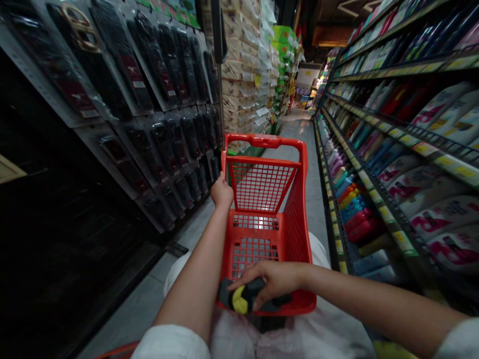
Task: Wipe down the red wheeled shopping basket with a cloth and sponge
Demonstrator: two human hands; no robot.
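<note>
A red plastic shopping cart with grid walls and a handle bar at its far end stands in front of me, between my white-clothed legs. My left hand is closed round the cart's left rim, near the far end. At the near end, my right hand reaches down with fingers curled over a dark grey and black bundle with a yellow patch. It looks soft, like folded fabric, but its kind is unclear. The bundle lies inside the cart against the near wall, and the palm partly covers it.
Packaged dark items hang in rows on a rack at left. Beyond them rise stacks of beige packs and green packages. Shelves of bottles line the right side. A grey tiled aisle runs ahead between them.
</note>
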